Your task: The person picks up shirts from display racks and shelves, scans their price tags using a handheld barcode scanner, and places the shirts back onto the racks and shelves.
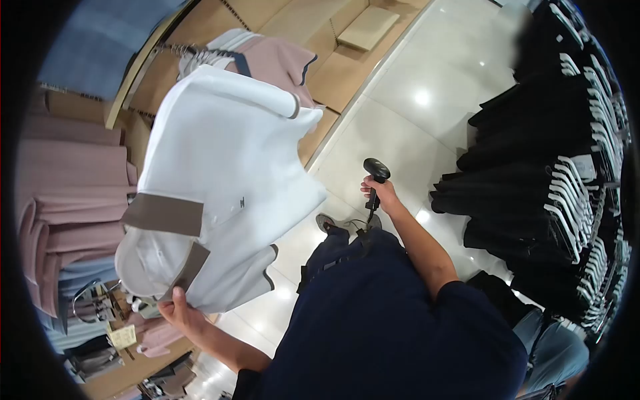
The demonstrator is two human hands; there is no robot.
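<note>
A white polo shirt point(233, 153) with a brown collar point(163, 213) and brown sleeve trim spreads out at the left, a small dark mark on its chest. My left hand point(181, 315) is closed on the shirt's collar edge, thumb on top; the fingers behind the cloth are hidden. Over the floor, my right hand point(381, 191) wraps round the handle of a black handheld barcode scanner point(378, 169), whose head points up and away from me. A cord runs from its handle toward my waist.
Pink shirts point(277, 63) hang behind the white one, beside wooden shelving point(320, 37). Folded pink clothes point(73, 180) lie at the left. A rack of black garments point(513, 160) on white hangers lines the right. Pale tiled floor point(427, 93) runs between. Someone's denim-clad leg point(560, 353) shows lower right.
</note>
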